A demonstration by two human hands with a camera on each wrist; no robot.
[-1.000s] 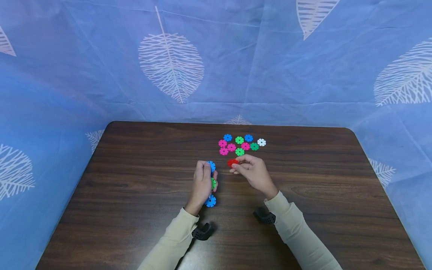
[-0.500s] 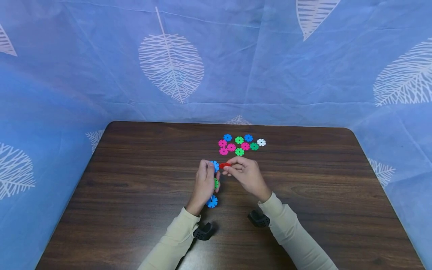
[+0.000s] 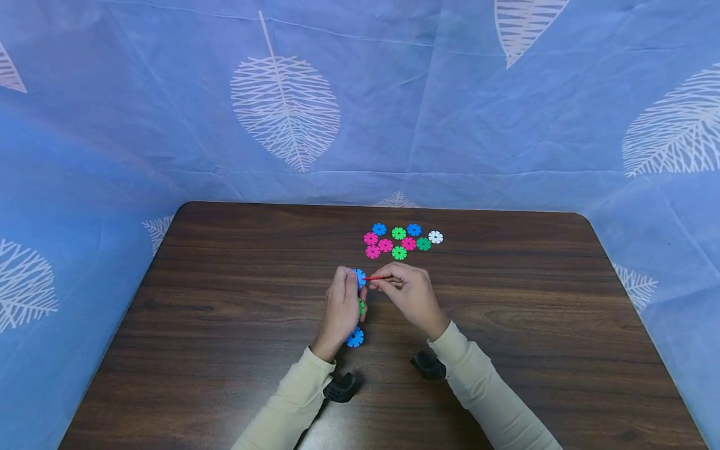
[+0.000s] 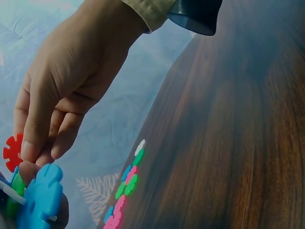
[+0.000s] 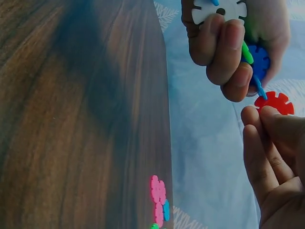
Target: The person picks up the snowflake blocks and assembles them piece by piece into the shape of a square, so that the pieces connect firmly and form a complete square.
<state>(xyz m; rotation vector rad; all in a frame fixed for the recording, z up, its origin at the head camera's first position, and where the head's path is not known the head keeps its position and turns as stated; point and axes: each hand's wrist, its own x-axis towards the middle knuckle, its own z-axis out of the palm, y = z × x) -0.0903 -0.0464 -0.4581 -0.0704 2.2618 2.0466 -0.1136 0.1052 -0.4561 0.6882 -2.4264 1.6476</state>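
Note:
My left hand [image 3: 337,306] grips a joined chain of notched plastic discs above the table. A blue disc [image 3: 360,279] shows at its top, a green disc [image 3: 362,307] peeks past the fingers, and another blue disc [image 3: 355,338] hangs below the palm. The right wrist view also reveals a white disc [image 5: 232,9] in that grip. Between thumb and fingertips my right hand [image 3: 413,297] pinches a red notched disc [image 5: 279,102], seen edge-on from the head. Its rim meets the edge of a blue piece; how deep the notches fit, I cannot tell.
Beyond the hands, loose discs lie flat in a cluster on the dark wooden table [image 3: 236,281]: several pink discs [image 3: 385,245], blue discs [image 3: 414,230], green discs [image 3: 399,253] and one white disc [image 3: 435,237]. A blue leaf-patterned cloth [image 3: 360,125] hangs behind the table.
My right hand has carried the red disc left to the top blue disc and turned it edge-on. The left hand has shifted slightly right with the chain.

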